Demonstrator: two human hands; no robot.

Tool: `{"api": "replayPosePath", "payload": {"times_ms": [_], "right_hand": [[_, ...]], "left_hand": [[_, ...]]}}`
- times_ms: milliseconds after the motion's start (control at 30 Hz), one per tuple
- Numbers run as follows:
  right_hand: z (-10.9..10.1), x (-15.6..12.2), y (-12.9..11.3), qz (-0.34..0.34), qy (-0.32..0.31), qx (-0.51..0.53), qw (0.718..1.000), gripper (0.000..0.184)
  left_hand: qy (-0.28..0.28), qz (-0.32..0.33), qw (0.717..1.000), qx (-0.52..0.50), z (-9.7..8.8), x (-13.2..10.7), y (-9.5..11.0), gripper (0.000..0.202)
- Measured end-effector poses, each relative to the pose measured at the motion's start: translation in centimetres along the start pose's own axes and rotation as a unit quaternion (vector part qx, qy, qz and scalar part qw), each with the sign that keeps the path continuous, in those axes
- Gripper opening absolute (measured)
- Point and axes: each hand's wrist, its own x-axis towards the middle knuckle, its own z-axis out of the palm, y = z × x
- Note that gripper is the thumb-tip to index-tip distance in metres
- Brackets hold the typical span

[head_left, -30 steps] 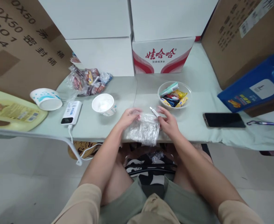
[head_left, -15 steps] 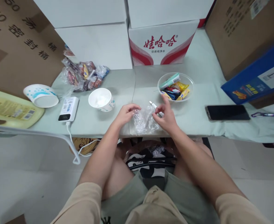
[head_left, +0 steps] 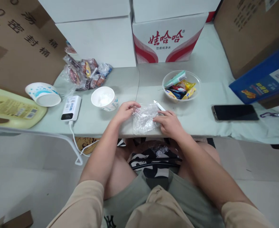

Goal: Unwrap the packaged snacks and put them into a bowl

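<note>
A crumpled clear plastic bag (head_left: 143, 117) lies at the near edge of the pale green table (head_left: 201, 123). My left hand (head_left: 124, 110) pinches its left upper corner with curled fingers. My right hand (head_left: 169, 123) rests on the bag's right side, fingers curled and pressing it down. A small white tube-like item (head_left: 158, 105) lies just beyond my right fingers. A clear bowl (head_left: 181, 86) of wrapped snacks stands behind it.
A white paper cup (head_left: 104, 98) stands left of my hands, with a white power bank (head_left: 71, 107) and a tipped paper bowl (head_left: 43, 94) further left. Bagged snacks (head_left: 86, 75) lie at the back. A black phone (head_left: 235, 112) lies right. Cardboard boxes line the rear.
The bag, which hung over the table edge a second ago, has been gathered onto the table and folded smaller. My right hand has come down flat on it.
</note>
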Motion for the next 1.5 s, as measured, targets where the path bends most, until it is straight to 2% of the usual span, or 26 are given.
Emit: {"api": "replayPosePath", "payload": {"times_ms": [133,200,267,333,400,467,533,600,667,733,800,833,933,1033,1100,1167,1200,1333,1400,1500], "right_hand": [[0.1,-0.7,0.2,-0.002,-0.028,-0.015,1.0,0.055],[0.1,-1.2,-0.3,-0.009,-0.039,-0.03,0.999,0.061],[0.3,-1.8,-1.1,-0.011,-0.048,-0.051,0.997,0.07],[0.4,-2.4,-2.0,-0.006,-0.049,-0.066,0.997,0.08],[0.4,-2.9,-2.8,-0.011,-0.043,-0.053,0.998,0.084],[0.0,-3.0,-3.2,-0.02,-0.007,0.001,1.0,0.079],[-0.3,-2.6,-3.0,0.002,0.082,0.096,0.992,0.065],[-0.4,-1.7,-2.5,0.064,0.182,0.22,0.956,0.054],[-0.2,-0.5,-1.8,0.134,0.212,0.351,0.902,0.055],[0.1,0.7,-1.4,0.188,0.158,0.449,0.859,0.06],[0.3,1.6,-1.4,0.22,0.093,0.489,0.839,0.053],[0.3,1.8,-1.5,0.227,0.08,0.494,0.836,0.045],[0.0,2.0,-2.0,0.22,0.111,0.502,0.829,0.031],[-0.4,1.8,-2.3,0.223,0.142,0.522,0.811,0.032],[-0.4,1.6,-2.2,0.235,0.132,0.533,0.802,0.039],[-0.2,1.5,-2.0,0.242,0.096,0.537,0.802,0.043],[-0.1,1.5,-1.8,0.243,0.077,0.537,0.804,0.042],[0.1,1.7,-1.2,0.251,0.072,0.538,0.801,0.04],[0.0,1.7,-0.9,0.247,0.084,0.532,0.805,0.041],[-0.3,1.7,-0.6,0.231,0.107,0.557,0.791,0.046]], "left_hand": [[-0.106,-0.035,0.991,-0.077,-1.0,-0.3,-0.1,0.038],[-0.121,-0.055,0.981,-0.144,-1.0,-0.5,-0.1,0.041],[-0.09,-0.066,0.977,-0.179,-0.6,-0.7,0.1,0.037],[-0.028,-0.064,0.984,-0.165,0.1,-0.8,0.3,0.036],[0.033,-0.055,0.988,-0.14,0.6,-0.8,0.4,0.047],[0.068,-0.05,0.985,-0.151,0.9,-0.8,0.6,0.061],[0.075,-0.043,0.98,-0.181,1.0,-0.8,0.8,0.068],[0.059,-0.031,0.977,-0.204,1.0,-0.9,1.1,0.07],[0.027,-0.022,0.977,-0.212,1.1,-1.1,1.5,0.07],[-0.004,-0.016,0.978,-0.207,1.3,-1.5,2.0,0.07],[-0.009,-0.019,0.981,-0.19,1.6,-2.0,2.3,0.074],[0.003,-0.025,0.983,-0.182,1.7,-2.2,2.4,0.077],[0.033,-0.074,0.977,-0.199,1.8,-2.5,2.4,0.079],[-0.027,-0.136,0.953,-0.27,2.2,-2.3,2.1,0.056],[-0.017,-0.129,0.947,-0.295,2.7,-2.1,2.1,0.038],[0.032,-0.102,0.946,-0.305,3.1,-1.9,2.3,0.031],[0.04,-0.097,0.947,-0.305,3.3,-1.8,2.4,0.03],[-0.026,-0.121,0.966,-0.229,3.2,-1.7,2.5,0.039],[-0.028,-0.109,0.974,-0.197,2.8,-1.6,2.3,0.035],[-0.046,-0.086,0.971,-0.22,2.1,-1.8,1.8,0.039]]}}
